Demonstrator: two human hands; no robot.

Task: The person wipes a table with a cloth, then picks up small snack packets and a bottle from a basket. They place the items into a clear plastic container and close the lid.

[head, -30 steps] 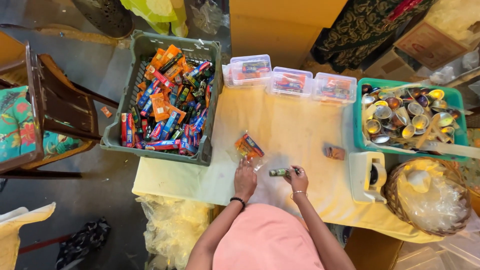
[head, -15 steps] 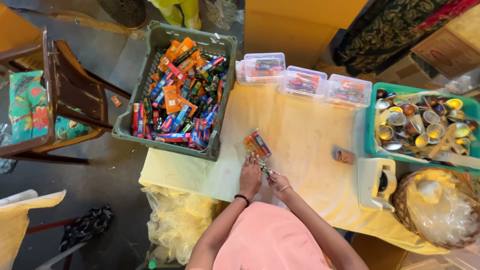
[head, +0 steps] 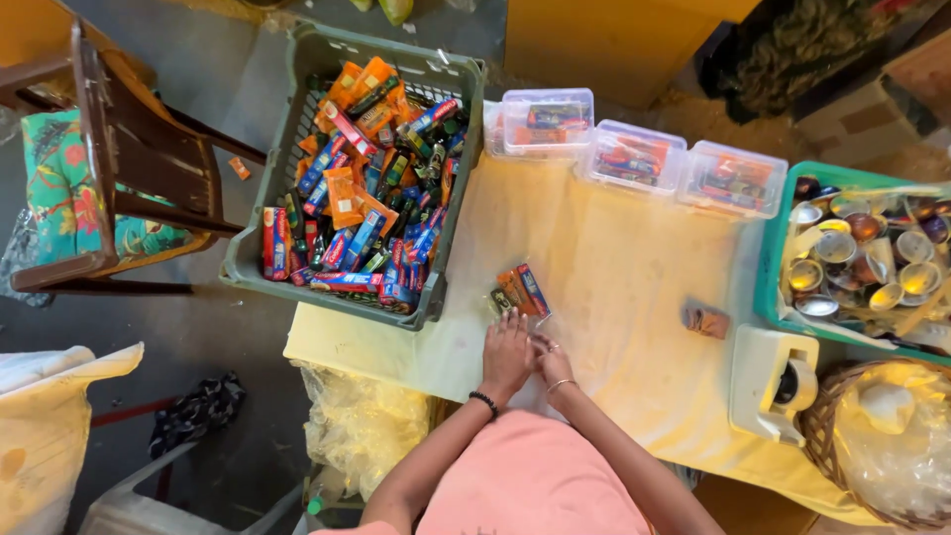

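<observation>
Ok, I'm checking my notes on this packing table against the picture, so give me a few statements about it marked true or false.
1. Both hands rest close together on the yellow cloth. True: the left hand and right hand lie side by side, just below the small pile of packets.
2. The grey crate is empty. False: it is full of colourful packets and boxes.
3. Three clear lidded boxes stand in a row at the far edge of the cloth. True.
4. The green tray on the right holds folded clothes. False: it holds small shiny round cups.
5. A wooden chair stands left of the crate. True.
</observation>
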